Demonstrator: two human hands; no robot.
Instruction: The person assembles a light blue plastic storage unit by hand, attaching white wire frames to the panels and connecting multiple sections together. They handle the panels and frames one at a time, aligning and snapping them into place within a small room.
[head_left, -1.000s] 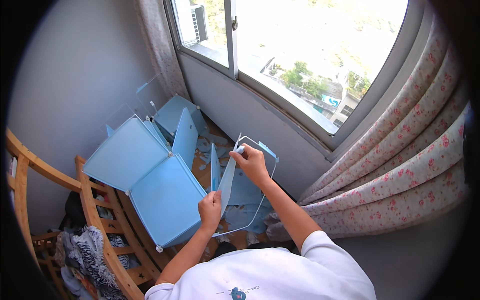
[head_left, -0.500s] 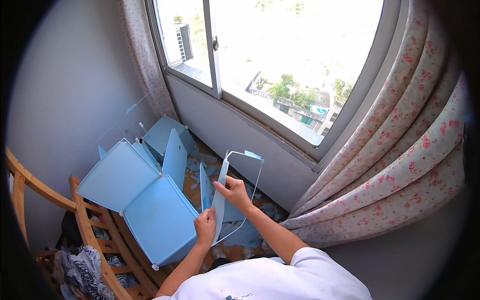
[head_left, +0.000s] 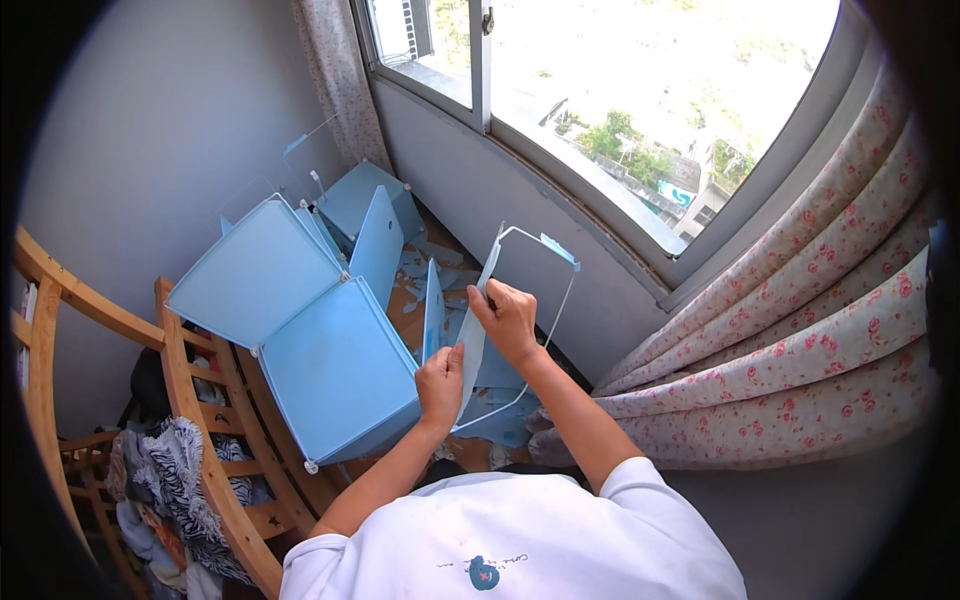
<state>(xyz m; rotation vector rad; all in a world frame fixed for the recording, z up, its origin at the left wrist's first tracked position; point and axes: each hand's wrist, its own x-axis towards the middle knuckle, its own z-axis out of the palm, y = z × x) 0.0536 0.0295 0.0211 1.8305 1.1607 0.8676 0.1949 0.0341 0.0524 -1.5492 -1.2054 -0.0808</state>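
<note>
Both my hands hold a strip of pale, torn plastic sheet (head_left: 473, 362) along one side of a white wire frame (head_left: 562, 310). My left hand (head_left: 440, 388) is closed on the sheet's lower part. Higher up, my right hand (head_left: 508, 322) is closed on it with the thumb pressed against it. The frame's middle is open, and a small light-blue plastic scrap (head_left: 559, 251) clings to its far corner. Left of my hands, a narrow light-blue panel (head_left: 432, 305) stands on edge.
Light-blue panel storage cubes (head_left: 340, 358) stand at the left, with another panel (head_left: 372, 245) leaning behind. Torn blue pieces (head_left: 500, 425) litter the floor. A wooden railing (head_left: 205, 480) is at lower left, a window (head_left: 640, 130) ahead and a flowered curtain (head_left: 780, 370) at right.
My view has tilted and shifted, so the room appears lower and farther right. Both hands keep hold of the plastic sheet, with little change in their grip.
</note>
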